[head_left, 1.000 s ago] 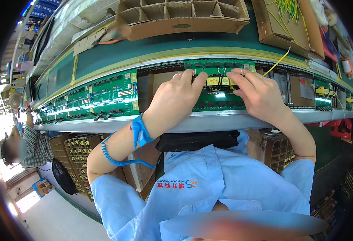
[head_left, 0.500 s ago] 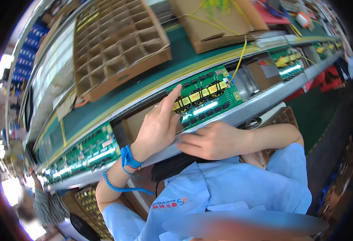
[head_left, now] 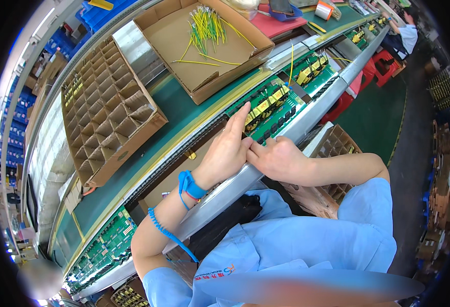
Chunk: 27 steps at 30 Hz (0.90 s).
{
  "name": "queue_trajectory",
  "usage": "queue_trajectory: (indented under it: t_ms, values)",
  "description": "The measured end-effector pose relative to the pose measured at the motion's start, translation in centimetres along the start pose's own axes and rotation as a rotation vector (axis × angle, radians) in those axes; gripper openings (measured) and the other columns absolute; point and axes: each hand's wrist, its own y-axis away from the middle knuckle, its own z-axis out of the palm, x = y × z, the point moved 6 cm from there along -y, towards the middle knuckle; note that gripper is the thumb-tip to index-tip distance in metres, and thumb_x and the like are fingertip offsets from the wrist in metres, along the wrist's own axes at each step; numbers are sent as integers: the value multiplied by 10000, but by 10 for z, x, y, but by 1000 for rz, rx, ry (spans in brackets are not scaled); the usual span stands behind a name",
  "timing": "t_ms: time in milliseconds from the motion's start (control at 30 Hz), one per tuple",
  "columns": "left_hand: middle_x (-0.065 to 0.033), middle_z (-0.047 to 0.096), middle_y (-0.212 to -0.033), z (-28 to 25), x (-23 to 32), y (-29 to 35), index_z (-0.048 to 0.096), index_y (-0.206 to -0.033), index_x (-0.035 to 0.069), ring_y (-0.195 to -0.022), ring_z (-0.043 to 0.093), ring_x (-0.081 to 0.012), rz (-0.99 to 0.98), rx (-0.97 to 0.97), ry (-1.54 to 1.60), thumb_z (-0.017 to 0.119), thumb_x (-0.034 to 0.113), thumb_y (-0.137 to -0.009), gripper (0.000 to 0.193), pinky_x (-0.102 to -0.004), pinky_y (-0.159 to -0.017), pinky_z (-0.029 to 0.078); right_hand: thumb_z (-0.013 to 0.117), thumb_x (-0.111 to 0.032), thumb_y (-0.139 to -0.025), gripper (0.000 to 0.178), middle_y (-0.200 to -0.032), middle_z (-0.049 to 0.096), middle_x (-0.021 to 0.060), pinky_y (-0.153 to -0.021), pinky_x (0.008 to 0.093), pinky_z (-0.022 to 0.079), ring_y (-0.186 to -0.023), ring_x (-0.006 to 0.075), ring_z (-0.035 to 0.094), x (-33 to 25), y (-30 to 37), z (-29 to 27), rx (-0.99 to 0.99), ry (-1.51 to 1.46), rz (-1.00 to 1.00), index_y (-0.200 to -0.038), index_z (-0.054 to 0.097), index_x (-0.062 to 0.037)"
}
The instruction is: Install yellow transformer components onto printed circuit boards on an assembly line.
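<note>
A green circuit board (head_left: 290, 106) with a row of yellow-topped transformers (head_left: 267, 106) lies in the rail track in front of me. My left hand (head_left: 226, 152), wearing a blue wrist strap (head_left: 190, 185), lies along the board's left end with its fingers stretched out and held together. Close by the board's near-left corner is my right hand (head_left: 281, 159). Its fingers are curled and meet the left thumb; whatever is under them is hidden. A second board with yellow transformers (head_left: 314, 69) sits farther right in the same track, a narrow gap away.
A divided cardboard box (head_left: 127, 148) and a carton of yellow-green wires (head_left: 184, 77) stand beyond the track. Another green board (head_left: 104, 245) is at the lower left. A metal rail (head_left: 235, 181) runs along my side. Red stools (head_left: 383, 66) and a co-worker (head_left: 406, 38) are far right.
The view has turned. The board has slid right along the track, narrowing the gap to its neighbour. My left hand follows its end; my right hand has curled and come against the left.
</note>
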Motion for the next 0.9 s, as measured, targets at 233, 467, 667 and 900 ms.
queue_trajectory:
  t_ms: [233, 467, 667, 900]
  values:
    - [-249, 396, -1407, -10, 13, 13, 270, -1461, 28, -1157, 539, -394, 207, 127, -58, 646, 126, -859, 716, -394, -934, 482, 582, -210, -770, 313, -745, 551, 4, -462, 291, 438, -586, 150, 587, 15, 7, 7, -13, 162, -26, -1048, 631, -73]
    - [-177, 466, -1347, -74, 6, 109, 375, -1407, 44, -1152, 535, -385, 114, 289, -197, 628, 80, -848, 614, -417, -897, 513, 547, -156, -827, 480, -934, 617, 17, -557, 314, 541, -716, 193, 669, 39, 15, 30, -223, 272, 66, -1301, 489, -104]
    - [-165, 598, -1192, -133, -14, 240, 503, -1318, 62, -1055, 591, -363, -170, 572, -574, 650, 74, -835, 505, -406, -863, 515, 478, -62, -853, 549, -1114, 618, 60, -615, 349, 562, -778, 248, 668, 103, 42, 61, -362, 261, 229, -1398, 427, -112]
    - [-200, 652, -1093, -158, -57, 364, 501, -1302, -7, -1063, 610, -326, -762, 569, -1087, 607, 217, -903, 470, -478, -1083, 345, 486, -53, -858, 490, -1110, 637, 85, -643, 374, 557, -784, 256, 681, 159, 75, 70, -492, 336, 406, -1346, 485, -88]
